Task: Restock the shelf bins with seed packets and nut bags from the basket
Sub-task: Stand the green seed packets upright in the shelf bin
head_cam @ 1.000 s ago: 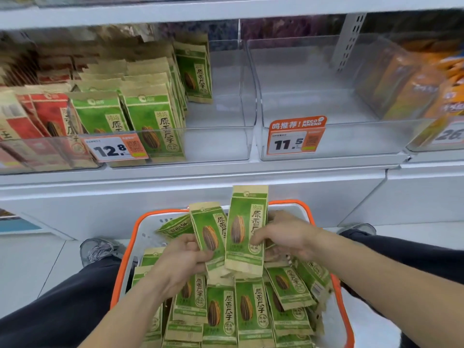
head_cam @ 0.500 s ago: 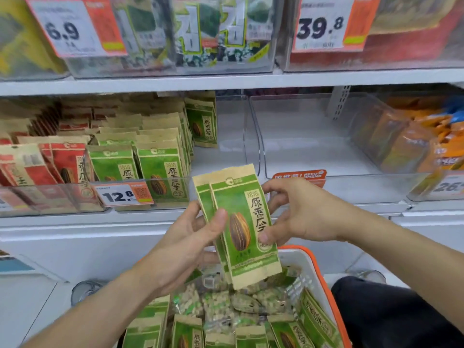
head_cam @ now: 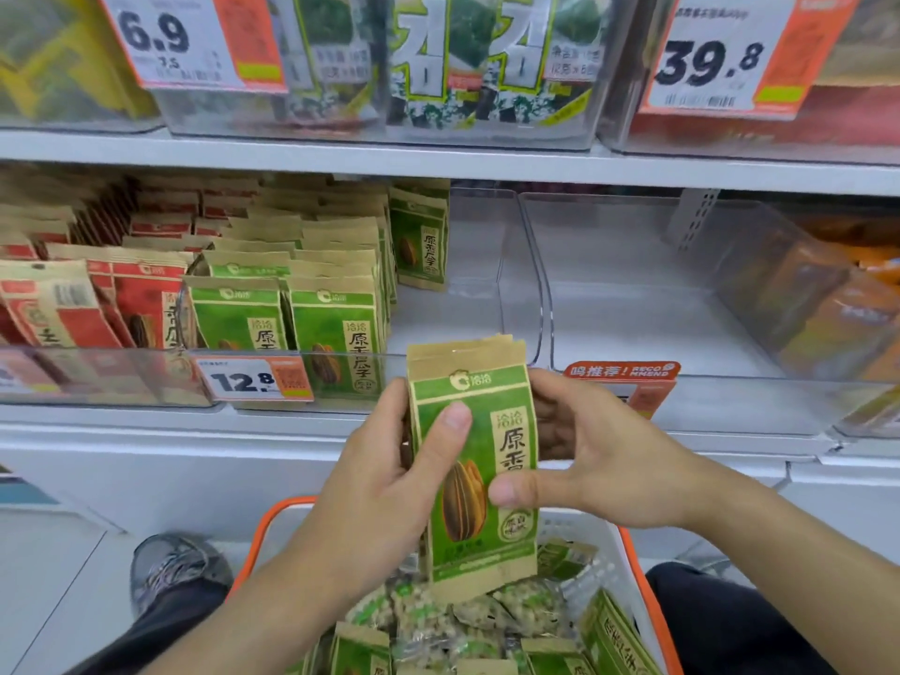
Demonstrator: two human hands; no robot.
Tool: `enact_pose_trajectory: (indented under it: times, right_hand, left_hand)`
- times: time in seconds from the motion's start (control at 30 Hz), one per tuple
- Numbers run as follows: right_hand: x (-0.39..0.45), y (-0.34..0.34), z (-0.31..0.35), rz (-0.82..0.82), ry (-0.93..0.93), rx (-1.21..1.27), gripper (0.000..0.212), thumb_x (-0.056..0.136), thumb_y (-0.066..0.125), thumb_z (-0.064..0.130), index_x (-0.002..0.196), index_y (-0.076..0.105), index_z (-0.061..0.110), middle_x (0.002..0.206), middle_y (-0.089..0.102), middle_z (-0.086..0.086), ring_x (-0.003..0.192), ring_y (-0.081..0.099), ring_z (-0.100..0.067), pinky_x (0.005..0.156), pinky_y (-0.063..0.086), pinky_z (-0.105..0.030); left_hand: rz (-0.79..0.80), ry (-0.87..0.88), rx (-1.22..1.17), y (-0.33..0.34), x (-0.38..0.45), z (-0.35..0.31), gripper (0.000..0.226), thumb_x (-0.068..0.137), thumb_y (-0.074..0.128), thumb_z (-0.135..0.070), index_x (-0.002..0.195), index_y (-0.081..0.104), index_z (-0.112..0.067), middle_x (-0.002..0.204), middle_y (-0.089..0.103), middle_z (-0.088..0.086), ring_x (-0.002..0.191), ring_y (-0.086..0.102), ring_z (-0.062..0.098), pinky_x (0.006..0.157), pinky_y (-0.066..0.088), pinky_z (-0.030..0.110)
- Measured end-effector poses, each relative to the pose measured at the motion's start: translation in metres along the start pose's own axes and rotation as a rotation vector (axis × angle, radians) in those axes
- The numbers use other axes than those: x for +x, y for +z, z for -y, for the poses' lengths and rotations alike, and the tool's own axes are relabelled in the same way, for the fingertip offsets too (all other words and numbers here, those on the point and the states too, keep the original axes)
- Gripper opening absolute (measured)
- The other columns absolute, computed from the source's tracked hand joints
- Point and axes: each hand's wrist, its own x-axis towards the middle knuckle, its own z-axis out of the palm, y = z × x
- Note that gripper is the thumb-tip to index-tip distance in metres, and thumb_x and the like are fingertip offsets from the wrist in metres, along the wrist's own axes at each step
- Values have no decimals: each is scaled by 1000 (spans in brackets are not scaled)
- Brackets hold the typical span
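Fingers of left hand (head_cam: 384, 484) and right hand (head_cam: 599, 460) clamped on upright stack of green seed packets (head_cam: 475, 475), above orange-rimmed basket (head_cam: 277, 523), before half-filled shelf bin (head_cam: 467, 285).

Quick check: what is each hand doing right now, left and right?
Left hand: holding the green seed packets, thumb across the front.
Right hand: holding the same packets from their right side, thumb on the front.

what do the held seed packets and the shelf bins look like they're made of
Seed packets: apparently kraft-style paper, matte tan edges with a printed green panel; any inner lining is not visible. Shelf bins: clear rigid plastic, glossy, since goods show through the walls.
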Motion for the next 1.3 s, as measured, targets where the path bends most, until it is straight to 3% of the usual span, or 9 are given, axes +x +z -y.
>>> enact_pose_trajectory:
  times: [0.13, 0.3, 0.43, 0.63, 0.77, 0.87, 1.0, 1.23, 1.3]
  right_hand:
    - [4, 15, 0, -91, -47, 54, 66, 72, 89, 13, 128, 56, 23, 115, 71, 1, 104, 70, -21, 88, 59, -46]
    - [7, 28, 6, -398, -379, -237, 56, 75, 87, 22, 118, 53, 31, 111, 66, 17, 104, 67, -11, 90, 54, -27]
    - [20, 30, 19, -624, -553, -283, 59, 79, 83, 9, 114, 45, 36, 110, 60, 25, 103, 64, -7, 86, 48, -16]
    - [79, 15, 42, -589, -302, -385, 61, 83, 78, 14, 128, 39, 28, 117, 61, 15, 108, 60, -4, 94, 49, -25]
    - [134, -1, 36, -604, 7, -429, 59, 85, 76, 21, 130, 37, 18, 121, 62, 0, 110, 60, -21, 95, 50, -41]
    - [173, -10, 33, -627, 148, -344, 60, 90, 72, 21, 136, 37, 6, 122, 61, -7, 113, 59, -26, 88, 50, -36]
    - [215, -18, 30, -642, 185, -318, 52, 95, 65, 16, 137, 38, 4, 118, 53, -7, 107, 53, -21, 76, 39, -20]
    - [263, -15, 6, -758, 183, -407, 59, 93, 63, 11, 142, 32, 7, 147, 38, -17, 115, 50, -29, 75, 39, -11]
    - [267, -11, 2, -844, 191, -434, 71, 90, 68, 20, 147, 28, 6, 148, 34, -17, 125, 45, -34, 94, 41, -26]
  left_hand:
    - [-57, 19, -17, -1, -2, -4, 34, 90, 49, -57, 116, 59, -38, 109, 71, -16, 99, 68, 3, 81, 53, 26]
    - [22, 19, -166, -1, 1, -16, 38, 93, 52, -57, 121, 55, -31, 111, 69, -21, 105, 62, -6, 80, 46, 5]
    - [-16, 136, 80, -20, 13, -8, 60, 86, 45, -68, 136, 40, -35, 138, 50, -17, 133, 43, 3, 106, 38, 30]
    - [-330, 357, 694, -78, 55, 20, 54, 86, 57, -32, 136, 49, -15, 140, 48, 0, 136, 38, 15, 115, 30, 38]
    - [-308, 358, 772, -89, 63, 33, 58, 84, 57, -31, 140, 48, -16, 151, 41, 2, 147, 27, 18, 119, 25, 44]
    - [-288, 387, 806, -88, 64, 38, 62, 82, 58, -29, 142, 47, -17, 155, 37, 2, 150, 20, 18, 119, 24, 48]
    - [-311, 379, 786, -85, 70, 42, 61, 82, 56, -28, 141, 47, -17, 156, 35, 1, 151, 17, 15, 118, 24, 50]
    - [-373, 366, 699, -82, 79, 44, 59, 82, 54, -23, 140, 46, -20, 153, 38, -2, 149, 20, 12, 118, 25, 48]
    - [-369, 369, 698, -83, 79, 46, 59, 82, 54, -21, 140, 45, -20, 153, 37, -3, 149, 19, 10, 118, 24, 47]
